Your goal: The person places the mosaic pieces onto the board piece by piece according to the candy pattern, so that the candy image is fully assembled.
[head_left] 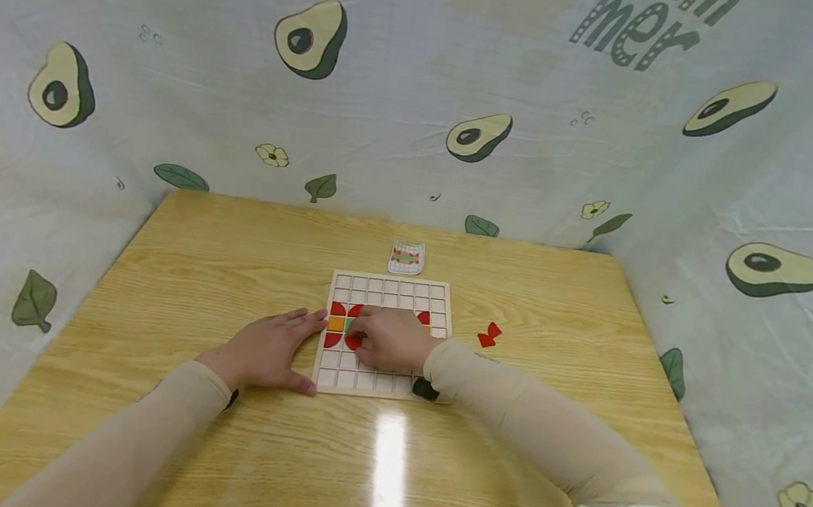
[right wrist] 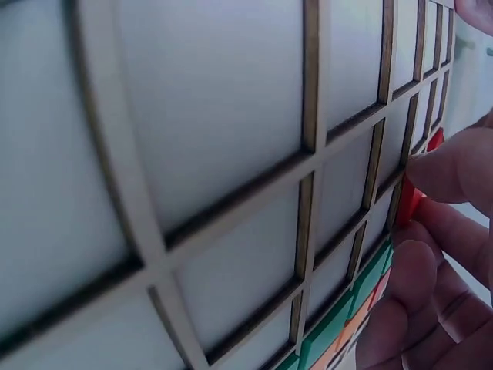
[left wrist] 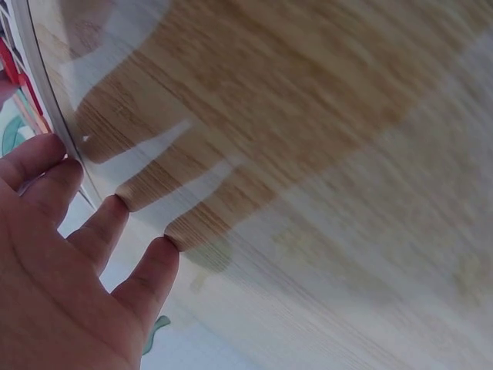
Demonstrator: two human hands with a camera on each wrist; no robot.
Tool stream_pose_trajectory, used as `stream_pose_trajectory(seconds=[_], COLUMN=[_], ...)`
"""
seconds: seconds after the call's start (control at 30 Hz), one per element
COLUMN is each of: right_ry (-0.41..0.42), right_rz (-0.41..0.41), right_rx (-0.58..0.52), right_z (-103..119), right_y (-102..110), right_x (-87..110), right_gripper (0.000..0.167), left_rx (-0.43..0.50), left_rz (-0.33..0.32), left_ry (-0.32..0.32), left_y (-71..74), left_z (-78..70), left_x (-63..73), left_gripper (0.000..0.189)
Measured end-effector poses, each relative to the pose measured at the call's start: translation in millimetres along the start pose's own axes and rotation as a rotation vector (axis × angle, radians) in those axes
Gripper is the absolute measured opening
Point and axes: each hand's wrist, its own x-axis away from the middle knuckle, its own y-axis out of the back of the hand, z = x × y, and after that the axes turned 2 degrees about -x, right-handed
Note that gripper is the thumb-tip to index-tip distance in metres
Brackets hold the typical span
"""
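A square grid board (head_left: 365,381) lies on the table, with red rounded pieces (head_left: 332,340), an orange square (head_left: 336,324) and a green piece (head_left: 352,326) in its middle rows. My left hand (head_left: 266,352) rests at the board's left side, fingers spread, with fingertips and thumb right at the rim (left wrist: 48,73). Over the middle of the board, my right hand (head_left: 395,340) covers several cells. Its thumb and a finger pinch a red piece (right wrist: 408,202) at a grid cell, beside the green pieces (right wrist: 331,327); the fingers partly hide it.
Two loose red pieces, one (head_left: 494,330) just behind the other (head_left: 486,340), lie on the table right of the board. Behind the board lies a small pattern card (head_left: 406,258). A printed avocado cloth (head_left: 386,162) hangs around the wooden table (head_left: 245,254).
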Motion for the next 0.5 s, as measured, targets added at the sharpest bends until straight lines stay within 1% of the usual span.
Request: stream_pose_trajectory(seconds=[0.13, 0.3, 0.5], right_ry=[-0.012, -0.032, -0.030], right_rz=[-0.019, -0.018, -0.013], right_rx=[0.023, 0.044, 0.049], right_z=[3.7, 7.1, 8.2], right_y=[2.0, 4.1, 4.3], right_x=[1.8, 2.3, 2.1], right_gripper=[0.022, 0.022, 0.023], left_rx=[-0.005, -0.003, -0.002], left_rz=[0.008, 0.007, 0.007], left_ry=[0.009, 0.003, 0.002], left_y=[0.4, 1.2, 0.7], left_z=[0.1, -0.5, -0.2], left_x=[-0.7, 0.1, 0.8], left_gripper=[0.110, 0.110, 0.109])
